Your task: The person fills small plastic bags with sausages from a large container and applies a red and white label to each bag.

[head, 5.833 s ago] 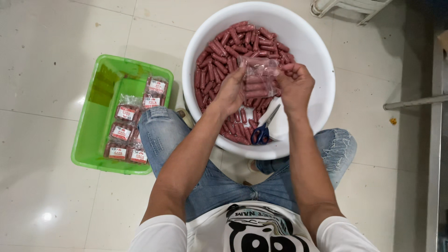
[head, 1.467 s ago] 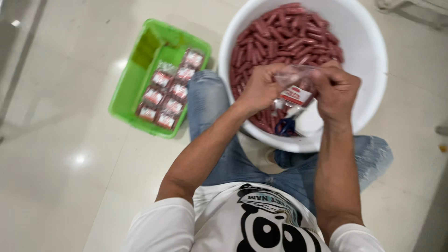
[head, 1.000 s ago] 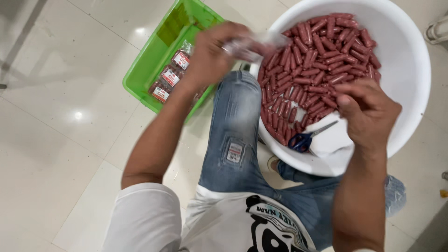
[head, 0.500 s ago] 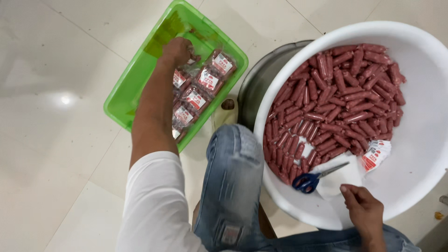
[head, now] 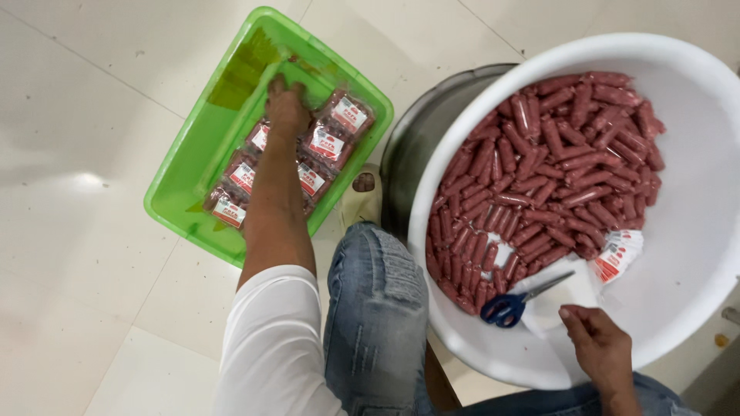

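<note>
Left hand (head: 287, 104) is laid flat on sausage packs (head: 327, 142) in green crate (head: 193, 146), grip spread; right hand (head: 597, 347), loosely curled, rests empty at white tub (head: 694, 254) rim.

Floor (head: 92, 308) here is big glossy off-white tiles with thin darker grout lines (head: 166, 262) running between them. It's shiny enough that an overhead light shows up as a soft bright glare patch (head: 73, 185) on the left. A few tiny dark specks dot the tile near the top left. Down at the bottom right corner there's a small orange-ish crumb (head: 721, 339) on the floor, next to a bit of grey edge I can't really make out. No walls or windows in view.
</note>
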